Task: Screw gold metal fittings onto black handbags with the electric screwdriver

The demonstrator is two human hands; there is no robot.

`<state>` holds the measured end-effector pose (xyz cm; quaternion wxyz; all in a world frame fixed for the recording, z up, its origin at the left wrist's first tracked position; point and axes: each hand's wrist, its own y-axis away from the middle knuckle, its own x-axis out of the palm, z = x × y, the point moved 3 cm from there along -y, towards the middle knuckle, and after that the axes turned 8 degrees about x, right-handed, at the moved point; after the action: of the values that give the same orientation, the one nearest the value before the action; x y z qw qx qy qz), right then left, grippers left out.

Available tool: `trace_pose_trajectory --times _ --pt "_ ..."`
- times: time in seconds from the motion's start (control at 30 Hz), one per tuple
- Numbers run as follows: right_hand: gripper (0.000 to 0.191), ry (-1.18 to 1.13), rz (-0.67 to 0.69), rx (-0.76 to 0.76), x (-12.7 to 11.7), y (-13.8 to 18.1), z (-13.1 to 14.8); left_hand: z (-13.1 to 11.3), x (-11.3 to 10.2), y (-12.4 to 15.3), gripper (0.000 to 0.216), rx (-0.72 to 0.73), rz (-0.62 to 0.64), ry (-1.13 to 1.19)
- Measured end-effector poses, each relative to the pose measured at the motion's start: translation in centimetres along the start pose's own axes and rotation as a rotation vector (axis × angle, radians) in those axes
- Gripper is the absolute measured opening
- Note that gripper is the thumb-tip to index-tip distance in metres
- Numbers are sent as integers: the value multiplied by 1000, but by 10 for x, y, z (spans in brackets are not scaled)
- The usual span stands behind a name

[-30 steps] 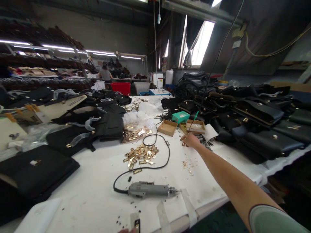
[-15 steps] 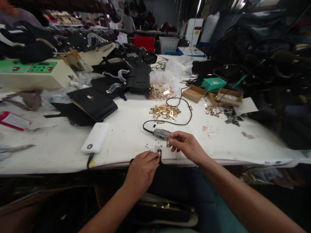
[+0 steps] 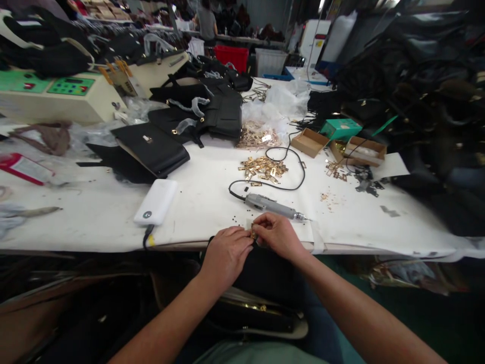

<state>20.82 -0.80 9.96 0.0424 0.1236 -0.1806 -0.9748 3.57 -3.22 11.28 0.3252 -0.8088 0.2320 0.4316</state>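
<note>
The right hand [image 3: 278, 235] and the left hand [image 3: 227, 253] meet at the near edge of the white table [image 3: 204, 202]. Both are closed narrow, and their fingertips pinch a small gold plate [image 3: 253, 234] between them. The plate sits just over the top of a black bag [image 3: 261, 273] that lies in the person's lap, against the table edge. I cannot tell which fingers carry the weight of the plate, because it is very small and half covered.

In my judgement, the work here is to seat the plate squarely on the bag. For this it is better to keep the wrists resting on the table edge, hold the plate by its sides only, and keep its holes free of the fingers. The bag should stay pressed to the edge so that it does not slide.

Tiny black screws [image 3: 237, 219] are scattered just beyond the fingers; a careless sleeve could sweep them away. The grey electric screwdriver [image 3: 271, 206] lies near the right hand, its tip pointing right, and its black cord [image 3: 290, 186] loops back past a heap of gold plates [image 3: 263, 169]. A white power bank [image 3: 156, 202] lies to the left. Further off stand open cardboard boxes [image 3: 308, 142] and another black handbag [image 3: 151, 149].
</note>
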Motion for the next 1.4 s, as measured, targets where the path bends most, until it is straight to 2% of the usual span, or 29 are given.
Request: trace_pose_trajectory --times 0.23,0.57,0.77,1.27,1.4 --pt "8 159 -61 -24 0 1 2 -2 1 1 16 -14 -23 -7" --pt "4 337 8 13 -5 -10 11 -3 -1 -1 18 1 2 -39" --pt "6 403 27 -40 -7 -10 19 -4 -2 -5 17 47 26 -73" --pt "14 412 39 -71 -7 -13 15 -8 -2 -4 26 81 83 -156" --pt "16 363 68 -30 -8 -13 14 -9 -1 -5 29 68 111 -177"
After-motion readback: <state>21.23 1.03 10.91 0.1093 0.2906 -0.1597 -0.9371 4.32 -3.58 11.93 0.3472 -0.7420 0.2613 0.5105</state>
